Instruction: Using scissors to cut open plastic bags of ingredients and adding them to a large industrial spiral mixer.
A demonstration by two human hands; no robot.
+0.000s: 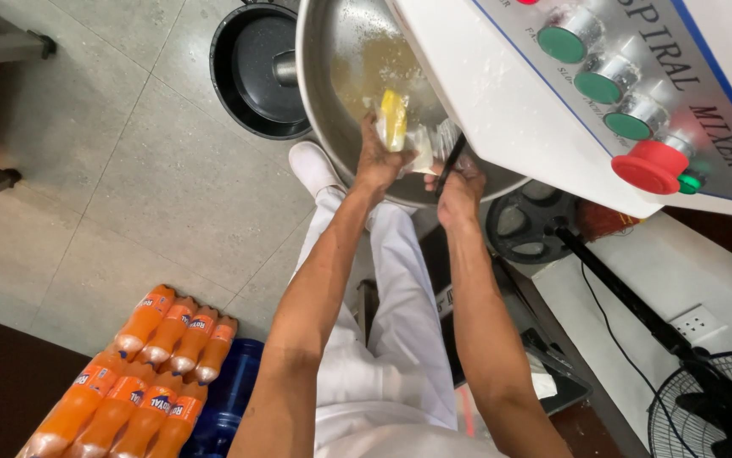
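My left hand point(379, 161) grips a clear plastic bag point(402, 129) with a yellow block inside, held over the rim of the large steel mixer bowl point(324, 102). The bowl's floor shows a yellowish smear and white dust. My right hand point(461, 188) is closed on a thin dark tool point(451, 161), possibly scissors or a knife, whose tip meets the bag's lower edge. Both forearms reach forward from my white-clad body. The white mixer housing point(502, 93) with green knobs and a red stop button point(650, 165) overhangs the bowl at right.
A black pan point(256, 72) lies on the tiled floor left of the bowl. A shrink-wrapped pack of orange soda bottles point(145, 373) sits at bottom left on a blue container. A black fan point(714, 407) and its pole stand at right, near a wall socket.
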